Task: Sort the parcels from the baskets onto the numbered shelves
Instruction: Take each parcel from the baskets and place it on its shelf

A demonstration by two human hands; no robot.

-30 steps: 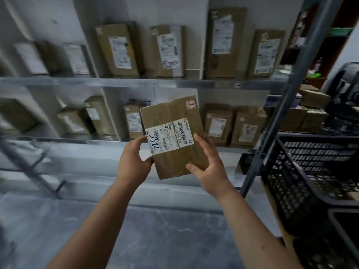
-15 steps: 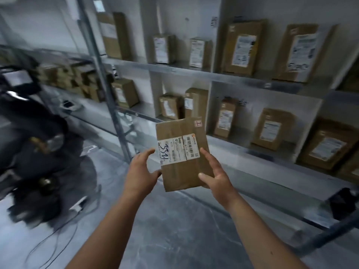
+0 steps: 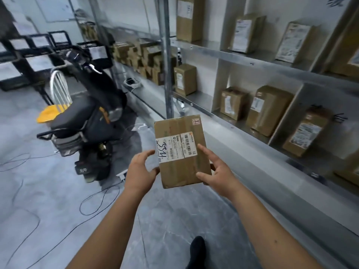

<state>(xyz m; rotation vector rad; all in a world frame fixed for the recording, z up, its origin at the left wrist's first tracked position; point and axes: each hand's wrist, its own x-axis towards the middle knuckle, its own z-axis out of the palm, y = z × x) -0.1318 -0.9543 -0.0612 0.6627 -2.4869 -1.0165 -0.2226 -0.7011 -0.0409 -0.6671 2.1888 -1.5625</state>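
You held 1 cardboard parcel (image 3: pixel 181 150) upright in front of you, above the grey floor (image 3: pixel 58 200), between your 2 hands. Your left hand (image 3: pixel 140 172) gripped its left edge, fingers curled behind the box and thumb at the front. Your right hand (image 3: pixel 217 173) gripped its right edge, its fingers (image 3: pixel 206 152) laid along the front face beside 1 white label (image 3: pixel 175 147) bearing handwritten digits. To your right stood the metal shelves (image 3: pixel 242 55); 2 tiers were visible, with at least 3 boxes on the upper tier and 4 on the lower. 1 parked scooter (image 3: pixel 87 117) stood to the left, with several black baskets (image 3: pixel 35 53) beyond it. 1 dark shoe (image 3: pixel 196 249) showed below.
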